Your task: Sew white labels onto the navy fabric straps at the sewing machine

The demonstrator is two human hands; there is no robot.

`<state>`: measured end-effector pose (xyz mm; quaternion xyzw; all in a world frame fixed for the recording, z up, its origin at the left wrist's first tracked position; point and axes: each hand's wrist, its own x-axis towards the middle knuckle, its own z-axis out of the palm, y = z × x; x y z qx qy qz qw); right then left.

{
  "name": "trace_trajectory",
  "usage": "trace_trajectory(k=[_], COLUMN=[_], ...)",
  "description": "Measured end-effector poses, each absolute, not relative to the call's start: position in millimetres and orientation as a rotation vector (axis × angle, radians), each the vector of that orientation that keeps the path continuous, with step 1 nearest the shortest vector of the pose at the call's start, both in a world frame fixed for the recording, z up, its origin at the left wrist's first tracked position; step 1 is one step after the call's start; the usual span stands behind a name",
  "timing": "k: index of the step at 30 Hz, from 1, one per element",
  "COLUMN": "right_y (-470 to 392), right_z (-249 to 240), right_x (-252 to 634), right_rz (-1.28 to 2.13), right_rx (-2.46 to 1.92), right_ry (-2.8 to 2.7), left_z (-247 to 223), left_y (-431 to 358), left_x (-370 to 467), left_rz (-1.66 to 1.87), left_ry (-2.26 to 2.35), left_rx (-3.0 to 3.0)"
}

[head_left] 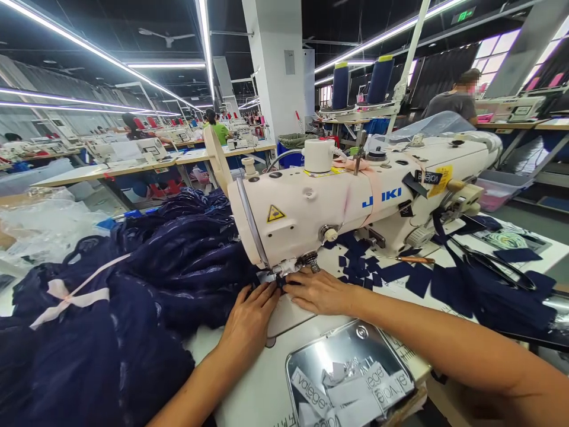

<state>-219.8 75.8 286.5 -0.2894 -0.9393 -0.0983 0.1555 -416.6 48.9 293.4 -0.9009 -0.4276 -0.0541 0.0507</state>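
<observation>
A white sewing machine [284, 213] stands in front of me, its needle area low at the left end of its head. Just left of the presser foot, my left hand [249, 320] presses its closed fingers onto navy fabric [222, 261]. My right hand [322, 292] lies on the other side of the foot, fingertips closed on the edge of the same dark fabric. Fingers and machine head hide most of the piece under the needle. A large heap of navy garments [111, 308] spreads to the left, with a pale bow-tied strip [66, 299] on top.
A metal tray [347, 373] of printed labels sits at the front edge. Cut navy pieces [355, 261], an orange-handled tool [415, 260] and black scissors [498, 264] lie at right. Thread cones [340, 86] stand behind; other people work at the back.
</observation>
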Motion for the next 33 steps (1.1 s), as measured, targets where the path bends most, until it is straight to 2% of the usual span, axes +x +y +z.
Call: trace_trajectory(k=[13,21,27,33], right_y=[86.9,86.4,67.8,67.3], right_z=[289.2,290.3,306.2,302.6], right_x=[-217.2,-224.9,-218.6,-206.0], right_rz=[-0.041,-0.304,-0.356,-0.366], right_rx=[-0.918,-1.115,-1.017,-0.866], right_ry=[-2.665,-2.653,-2.794,-2.867], left_z=[292.4,303.0,306.5,307.2], left_y=[66.7,43.4,58.6,73.4], left_x=[-420.8,-397.2,-402.3,-405.0], left_rz=[-0.227,0.035,-0.087,-0.113], left_ry=[-1.293,-1.459,-1.424,-1.323], left_rx=[-2.700,-2.247,-2.268,-2.347])
